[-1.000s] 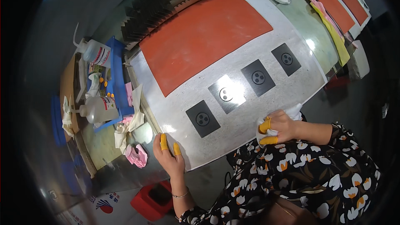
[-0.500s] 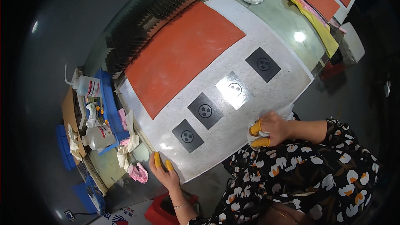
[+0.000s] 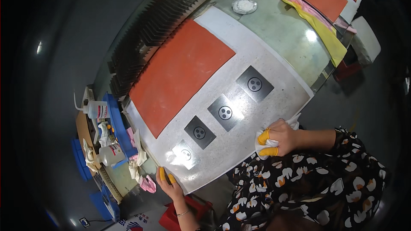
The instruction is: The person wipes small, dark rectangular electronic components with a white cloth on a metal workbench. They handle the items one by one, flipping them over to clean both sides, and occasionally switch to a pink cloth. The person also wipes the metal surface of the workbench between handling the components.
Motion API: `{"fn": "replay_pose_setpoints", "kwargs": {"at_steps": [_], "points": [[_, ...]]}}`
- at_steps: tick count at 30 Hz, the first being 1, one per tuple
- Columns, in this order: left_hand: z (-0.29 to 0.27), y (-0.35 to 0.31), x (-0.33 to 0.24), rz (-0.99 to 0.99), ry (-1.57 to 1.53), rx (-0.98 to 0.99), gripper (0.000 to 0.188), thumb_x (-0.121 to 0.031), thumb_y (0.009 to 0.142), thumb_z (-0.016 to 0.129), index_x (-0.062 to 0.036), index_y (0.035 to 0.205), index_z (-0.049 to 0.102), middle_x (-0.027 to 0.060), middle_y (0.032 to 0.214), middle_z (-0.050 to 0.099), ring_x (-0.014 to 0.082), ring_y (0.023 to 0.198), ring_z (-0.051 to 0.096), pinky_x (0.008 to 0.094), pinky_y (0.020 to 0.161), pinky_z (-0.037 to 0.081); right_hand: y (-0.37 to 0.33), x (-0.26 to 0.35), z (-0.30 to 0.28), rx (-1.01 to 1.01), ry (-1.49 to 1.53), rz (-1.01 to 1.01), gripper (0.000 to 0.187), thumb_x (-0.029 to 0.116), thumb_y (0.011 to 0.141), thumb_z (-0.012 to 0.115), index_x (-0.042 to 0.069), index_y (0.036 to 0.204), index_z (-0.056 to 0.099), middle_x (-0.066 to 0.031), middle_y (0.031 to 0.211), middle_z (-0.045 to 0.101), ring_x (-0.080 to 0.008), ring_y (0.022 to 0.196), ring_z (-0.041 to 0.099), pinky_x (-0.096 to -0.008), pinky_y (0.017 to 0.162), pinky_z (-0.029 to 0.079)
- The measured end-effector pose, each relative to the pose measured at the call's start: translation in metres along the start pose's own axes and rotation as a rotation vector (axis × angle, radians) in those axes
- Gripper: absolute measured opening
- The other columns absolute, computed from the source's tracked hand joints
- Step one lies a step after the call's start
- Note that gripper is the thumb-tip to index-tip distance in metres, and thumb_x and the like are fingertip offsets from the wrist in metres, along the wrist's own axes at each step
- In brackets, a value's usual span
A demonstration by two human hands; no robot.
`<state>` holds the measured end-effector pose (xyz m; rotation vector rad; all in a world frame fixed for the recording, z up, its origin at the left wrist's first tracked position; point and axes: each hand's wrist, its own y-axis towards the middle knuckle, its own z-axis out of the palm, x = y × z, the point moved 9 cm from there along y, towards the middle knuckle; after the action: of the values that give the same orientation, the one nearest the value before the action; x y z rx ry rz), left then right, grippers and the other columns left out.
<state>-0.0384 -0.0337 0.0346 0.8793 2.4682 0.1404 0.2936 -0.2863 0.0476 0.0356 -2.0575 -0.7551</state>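
Observation:
My right hand (image 3: 280, 136), with yellow finger cots on its fingertips, is closed round a crumpled white cloth (image 3: 260, 142) at the near right edge of a white sheet (image 3: 239, 156). My left hand (image 3: 170, 187), also wearing yellow finger cots, lies with fingers stretched out at the sheet's near left corner. Several square metal plates run in a slanting row across the sheet: a far right plate (image 3: 262, 93), two middle plates, and a near left plate (image 3: 185, 161) bright with glare. Each bears a dark round mark. Neither hand touches them.
An orange-red mat (image 3: 182, 77) covers the sheet's far side, beside a dark slotted rack (image 3: 158, 30). On the left are a blue tray (image 3: 117, 119), squeeze bottles (image 3: 112, 154) and pink cloth (image 3: 147, 184). A foil dish (image 3: 244, 5) and yellow cloth (image 3: 314, 28) lie farther back.
The whole view has shifted, and the glare now falls on the near left plate. Both hands keep nearly the same places on the sheet; the right still grips the cloth.

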Motion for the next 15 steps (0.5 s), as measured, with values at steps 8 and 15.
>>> {"fn": "replay_pose_setpoints", "kwargs": {"at_steps": [8, 15], "points": [[0.005, 0.000, -0.004, 0.037, 0.110, 0.023, 0.033, -0.004, 0.085, 0.046, 0.0042, 0.117, 0.048, 0.0176, 0.123, 0.044, 0.0320, 0.113, 0.045, 0.0376, 0.097, 0.034, -0.010, -0.016, -0.039, -0.055, 0.053, 0.062, 0.031, 0.026, 0.064, 0.078, 0.006, 0.070, 0.056, -0.0057, 0.050, 0.050, -0.0208, 0.040, 0.051, -0.0298, 0.038, 0.038], [0.009, 0.002, -0.005, 0.022, 0.193, 0.061, 0.035, -0.003, 0.084, 0.044, 0.0024, 0.119, 0.045, 0.0193, 0.123, 0.042, 0.0347, 0.115, 0.041, 0.0404, 0.099, 0.032, -0.013, -0.025, -0.057, -0.051, 0.113, 0.055, 0.030, 0.024, 0.065, 0.078, 0.004, 0.076, 0.057, -0.0059, 0.054, 0.053, -0.0213, 0.043, 0.053, -0.0297, 0.040, 0.040]]}}
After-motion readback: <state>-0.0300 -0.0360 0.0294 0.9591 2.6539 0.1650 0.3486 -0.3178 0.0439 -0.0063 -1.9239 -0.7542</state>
